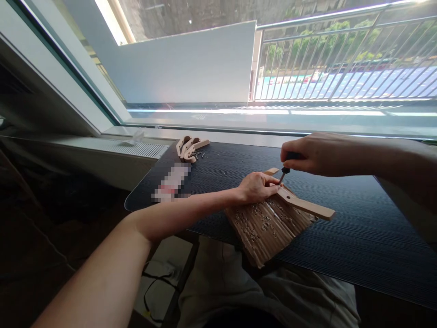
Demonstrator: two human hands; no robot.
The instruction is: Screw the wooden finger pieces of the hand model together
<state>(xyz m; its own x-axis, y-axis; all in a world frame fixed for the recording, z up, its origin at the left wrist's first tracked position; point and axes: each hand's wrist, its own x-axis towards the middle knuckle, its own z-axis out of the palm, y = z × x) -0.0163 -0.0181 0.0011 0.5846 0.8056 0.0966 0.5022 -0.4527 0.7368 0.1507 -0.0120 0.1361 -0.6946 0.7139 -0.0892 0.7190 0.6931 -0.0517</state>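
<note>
gripping a screwdriver point(285, 170) in right hand point(316, 156); left hand point(256, 187) seemingly pinches wooden strip point(307, 207) on cardboard point(266, 230).

Bright daylight thru window point(239, 68), glare on sill, dim left corner, wide-angle edge warp, sharp focus

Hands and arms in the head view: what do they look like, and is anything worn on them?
The left hand and right hand are bare: no gloves, no visible rings. The left arm and right arm are also bare, with no sleeve, watch or bracelet anywhere in view.
</note>
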